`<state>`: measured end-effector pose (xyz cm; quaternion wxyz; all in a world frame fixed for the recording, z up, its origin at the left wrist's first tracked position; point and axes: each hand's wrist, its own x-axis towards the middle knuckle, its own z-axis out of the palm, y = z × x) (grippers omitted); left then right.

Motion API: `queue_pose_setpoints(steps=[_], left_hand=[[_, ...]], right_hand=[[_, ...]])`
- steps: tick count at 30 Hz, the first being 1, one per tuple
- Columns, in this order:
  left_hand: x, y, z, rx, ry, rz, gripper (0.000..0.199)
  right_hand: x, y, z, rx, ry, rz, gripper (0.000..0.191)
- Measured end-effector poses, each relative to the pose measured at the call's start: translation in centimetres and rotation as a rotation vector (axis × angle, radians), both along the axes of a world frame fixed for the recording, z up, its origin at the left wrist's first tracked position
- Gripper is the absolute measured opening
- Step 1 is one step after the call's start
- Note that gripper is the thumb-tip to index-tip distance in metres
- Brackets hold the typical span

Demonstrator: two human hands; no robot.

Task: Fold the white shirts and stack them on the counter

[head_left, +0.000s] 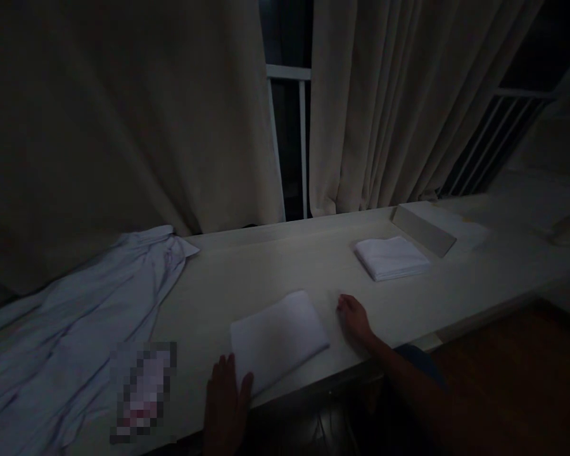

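Note:
A folded white cloth lies flat near the front edge of the pale table. My left hand is open at the cloth's left edge, with its fingers stretched out and its thumb at the near left corner. To the right of the cloth and apart from it, my right hand rests at the tabletop with its fingers curled in; nothing shows in it. Farther right and back sits a second folded white cloth, thicker and neatly stacked.
A large rumpled white cloth spreads over the table's left end. A blurred-out item lies beside it. At the back right, a thin grey panel stands by pale sheets. Beige curtains hang behind the table. The room is dim.

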<state>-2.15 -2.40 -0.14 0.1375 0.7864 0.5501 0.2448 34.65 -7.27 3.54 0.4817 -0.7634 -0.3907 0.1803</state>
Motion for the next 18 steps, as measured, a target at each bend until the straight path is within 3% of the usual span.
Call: queue_pose_setpoints(steps=[3, 7, 13, 18], left_hand=[[-1.3, -0.3, 0.7, -0.08, -0.127, 0.14, 0.071], [-1.7, -0.5, 2.9, -0.322, -0.184, 0.245, 0.07], [-1.9, -0.3, 4.5, -0.535, -0.114, 0.261, 0.066], [-1.2, 0.9, 5.3, -0.56, -0.024, 0.237, 0.063]], right_hand=[[2.0, -3.3, -1.2, 0.014, 0.05, -0.075, 0.052], [1.4, -4.9, -2.0, -0.03, -0.002, -0.095, 0.039], [-1.5, -2.9, -1.9, -0.174, -0.053, 0.027, 0.03], [-3.9, -0.7, -1.1, -0.307, -0.088, 0.146, 0.043]])
